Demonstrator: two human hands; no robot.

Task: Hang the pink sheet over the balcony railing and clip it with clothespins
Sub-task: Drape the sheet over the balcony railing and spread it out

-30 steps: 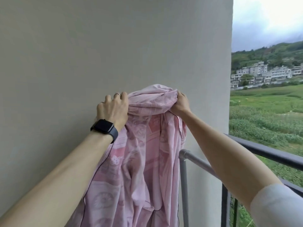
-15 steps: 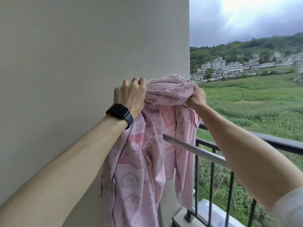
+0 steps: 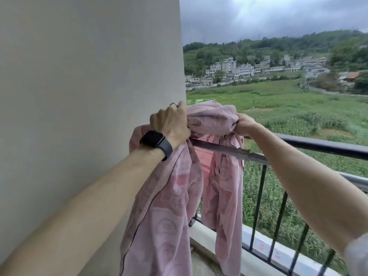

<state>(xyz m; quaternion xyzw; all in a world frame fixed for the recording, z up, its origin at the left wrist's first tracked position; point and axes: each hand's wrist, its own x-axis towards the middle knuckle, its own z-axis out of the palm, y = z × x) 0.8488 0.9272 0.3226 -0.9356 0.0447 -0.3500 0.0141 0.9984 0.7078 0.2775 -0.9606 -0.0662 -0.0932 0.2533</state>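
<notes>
Bunched pink sheet (image 3: 211, 120) is gripped tight by left hand (image 3: 171, 124) and right hand (image 3: 244, 125), just above the railing (image 3: 225, 149) running rightward.

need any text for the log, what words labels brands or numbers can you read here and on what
No text can be read.
Ledge below the railing: faint red marks, too blurred to read.
Watch on the left hand: dark screen, shows nothing.
Pink sheet, gripped by both hands, right hand included: woven patterns only, no lettering.
Distant buildings: too small to show any signs.
</notes>
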